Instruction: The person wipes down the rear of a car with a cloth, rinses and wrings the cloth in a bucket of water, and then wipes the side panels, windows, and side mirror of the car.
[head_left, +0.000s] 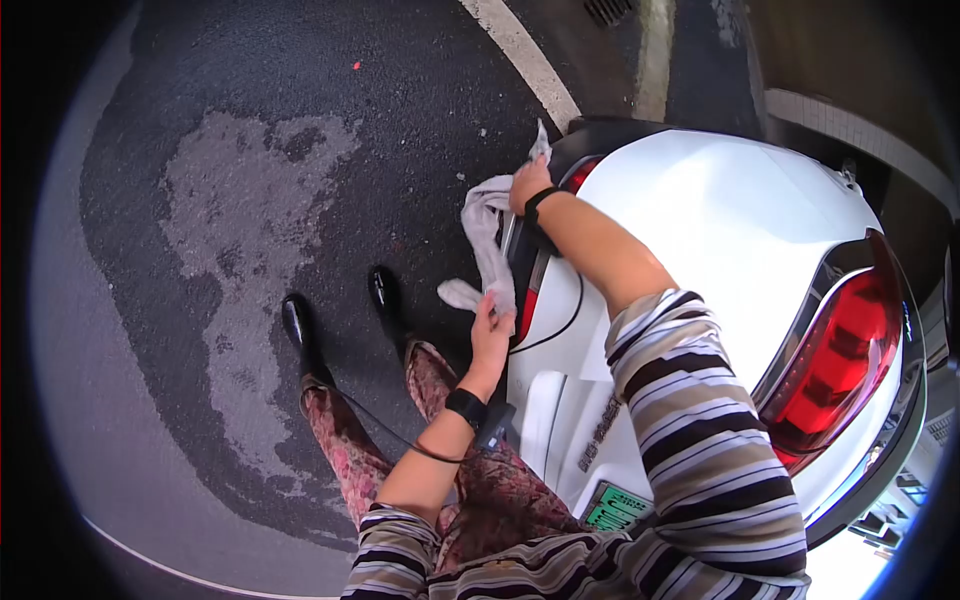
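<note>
A long, light grey cloth [485, 235] hangs in folds between my two hands, beside the rear corner of a white car [700, 210]. My left hand [492, 335] has its fingers closed on the lower end, near a small red lamp on the bumper. Farther up, my right hand [530, 185] grips the other end close to the bumper's dark edge, and a tip of cloth sticks out above it. Both wrists wear black bands. A thin black cable runs near each forearm.
A large red tail light [840, 330] and a green licence plate [615, 508] are on the car. Below are my black boots [298, 320] on dark asphalt [400, 130] with a lighter patch [240, 200]. A white painted line [525, 60] runs toward the car.
</note>
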